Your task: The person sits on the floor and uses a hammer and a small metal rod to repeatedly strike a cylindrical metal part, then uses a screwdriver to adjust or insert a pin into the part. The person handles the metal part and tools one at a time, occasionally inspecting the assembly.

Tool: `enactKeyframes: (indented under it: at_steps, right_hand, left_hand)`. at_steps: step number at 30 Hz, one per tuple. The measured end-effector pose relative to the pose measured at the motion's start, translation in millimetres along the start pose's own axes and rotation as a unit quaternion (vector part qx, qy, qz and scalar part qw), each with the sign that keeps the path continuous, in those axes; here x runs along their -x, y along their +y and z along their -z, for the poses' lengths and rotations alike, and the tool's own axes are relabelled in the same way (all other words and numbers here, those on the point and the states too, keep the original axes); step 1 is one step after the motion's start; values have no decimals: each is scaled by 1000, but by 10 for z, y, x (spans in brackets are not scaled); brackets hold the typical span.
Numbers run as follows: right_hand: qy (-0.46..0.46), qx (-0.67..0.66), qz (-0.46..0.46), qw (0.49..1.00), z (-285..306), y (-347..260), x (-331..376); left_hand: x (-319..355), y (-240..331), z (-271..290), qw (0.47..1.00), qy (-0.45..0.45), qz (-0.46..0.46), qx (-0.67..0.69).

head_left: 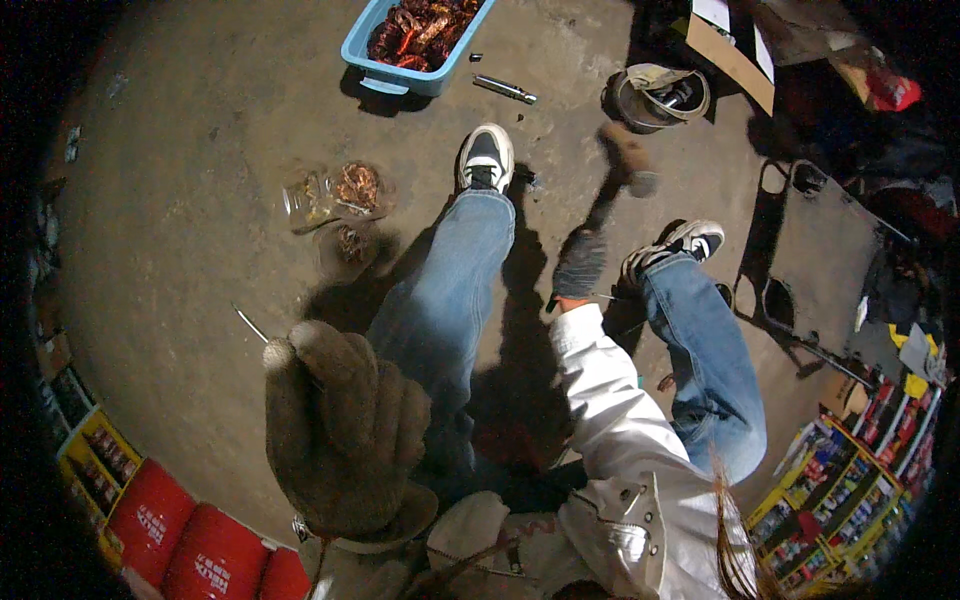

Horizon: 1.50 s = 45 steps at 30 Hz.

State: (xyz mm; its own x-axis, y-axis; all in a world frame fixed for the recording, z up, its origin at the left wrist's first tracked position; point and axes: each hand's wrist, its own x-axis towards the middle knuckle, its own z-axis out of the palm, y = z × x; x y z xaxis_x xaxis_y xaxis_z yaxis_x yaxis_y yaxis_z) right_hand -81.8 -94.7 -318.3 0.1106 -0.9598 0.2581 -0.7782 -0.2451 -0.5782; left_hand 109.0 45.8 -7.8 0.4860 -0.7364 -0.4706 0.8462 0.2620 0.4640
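Note:
My left hand [345, 430], in a brownish knit work glove, is raised at the lower left. Its thumb and fingers pinch a thin metal rod [250, 322], whose bright tip sticks out up and to the left; the rest is hidden in the glove. My right hand [580, 265], in a dark grey glove below a white sleeve, reaches forward between my legs. It is closed round the dark handle of a hammer, its brownish head [630, 165] smeared by motion. Near my left shoe lies a clear plastic container [300, 203] with copper scraps [358, 186] in it.
Ahead stands a blue tub [385, 78] of copper windings, with a metal tube [505, 89] beside it. A bucket [622, 105] holding dark parts stands at the far right, near a cardboard box [735, 62]. A metal frame [825, 245] lies rightward. Red drums [205, 555] and racks [835, 490] flank me.

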Motion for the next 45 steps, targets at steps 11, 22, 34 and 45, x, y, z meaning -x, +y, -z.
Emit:
enactKeyframes:
  at_steps: [11, 22, 34, 45]
  right_hand:
    - [-169, 11, -283, 944, 306, -75, 514]
    - [-228, -168, -497, 820, 36, 836, 1043]
    - [-185, -323, -580, 725, 189, 748, 985]
    - [-196, 7, -157, 968, -226, 371, 84]
  left_hand:
    - [26, -92, -124, 998, 68, -6, 0]
    - [-42, -183, -169, 994, -16, -66, -92]
    - [35, -165, -45, 844, 72, -189, -496]
    - [-15, -193, -150, 959, -4, -159, -233]
